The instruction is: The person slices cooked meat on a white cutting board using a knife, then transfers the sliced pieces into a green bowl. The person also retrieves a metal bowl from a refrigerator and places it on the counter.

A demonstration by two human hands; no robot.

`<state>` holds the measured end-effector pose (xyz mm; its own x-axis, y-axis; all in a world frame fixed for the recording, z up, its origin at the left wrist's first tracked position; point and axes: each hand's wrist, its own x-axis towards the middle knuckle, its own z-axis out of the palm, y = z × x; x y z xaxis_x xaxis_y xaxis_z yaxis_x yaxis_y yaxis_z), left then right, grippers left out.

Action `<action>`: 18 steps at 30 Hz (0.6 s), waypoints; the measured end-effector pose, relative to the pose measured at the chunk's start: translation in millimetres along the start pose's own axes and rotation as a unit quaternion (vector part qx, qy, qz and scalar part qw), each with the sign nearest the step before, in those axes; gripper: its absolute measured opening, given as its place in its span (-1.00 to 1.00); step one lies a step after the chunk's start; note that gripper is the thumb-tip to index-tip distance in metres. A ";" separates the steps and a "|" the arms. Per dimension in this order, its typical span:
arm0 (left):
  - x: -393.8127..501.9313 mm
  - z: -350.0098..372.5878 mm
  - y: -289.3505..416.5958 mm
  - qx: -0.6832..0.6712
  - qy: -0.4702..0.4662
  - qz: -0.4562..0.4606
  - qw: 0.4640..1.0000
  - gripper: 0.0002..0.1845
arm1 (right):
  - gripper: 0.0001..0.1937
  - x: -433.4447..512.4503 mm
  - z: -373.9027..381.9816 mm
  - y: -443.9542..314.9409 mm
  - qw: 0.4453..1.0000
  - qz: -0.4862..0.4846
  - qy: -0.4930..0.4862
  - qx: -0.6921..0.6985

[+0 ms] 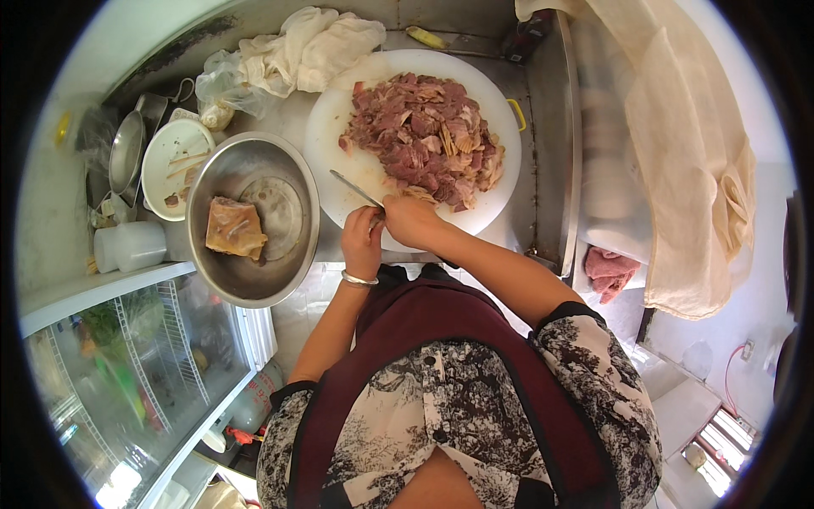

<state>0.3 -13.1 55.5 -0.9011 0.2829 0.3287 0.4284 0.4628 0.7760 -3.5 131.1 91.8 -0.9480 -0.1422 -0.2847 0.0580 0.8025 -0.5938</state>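
Note:
My right hand point(412, 221) is closed around the handle end of a knife point(355, 188), at the near edge of a round white cutting board point(337, 137). The blade points up and to the left, seen almost edge-on. Against the knife's near end, the fingers of my left hand point(362, 237) are bent together; whether they pinch anything is hidden. A large heap of sliced cooked meat point(426, 137) covers much of the board, just beyond my right hand. To the left, a steel bowl point(289, 264) holds one block of meat with skin point(234, 226).
A white bowl point(156, 153) with chopsticks and meat scraps stands left of the steel bowl. Behind are crumpled cloth point(311, 51) and a plastic bag point(222, 83). A glass-doored refrigerator point(140, 362) stands lower left. A metal wall point(566, 146) and draped cloth point(687, 127) border the right.

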 end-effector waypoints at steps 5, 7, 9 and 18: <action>-0.5 -6.0 -4.5 -0.027 0.003 -0.015 1.000 -0.73 | -0.83 -0.8 13.2 10.9 0.998 0.043 0.027 0.021; -1.4 -7.6 -6.1 -0.075 0.016 -0.062 0.995 -0.72 | -0.82 -2.8 14.5 14.2 0.999 0.009 0.042 0.016; -0.8 -7.3 -6.6 -0.152 0.031 -0.137 0.978 -0.70 | -0.81 -5.0 12.6 16.2 0.999 0.011 0.034 0.015; 2.6 -11.7 -5.6 -0.153 -0.032 -0.104 0.982 -0.66 | -0.76 -53.4 -24.6 22.1 0.997 0.061 -0.035 0.005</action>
<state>-5.2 -24.7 58.3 -0.9566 0.2663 0.1187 0.1863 0.2451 0.9514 40.7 170.6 112.4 -0.9096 -0.0832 -0.4072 0.1761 0.8103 -0.5589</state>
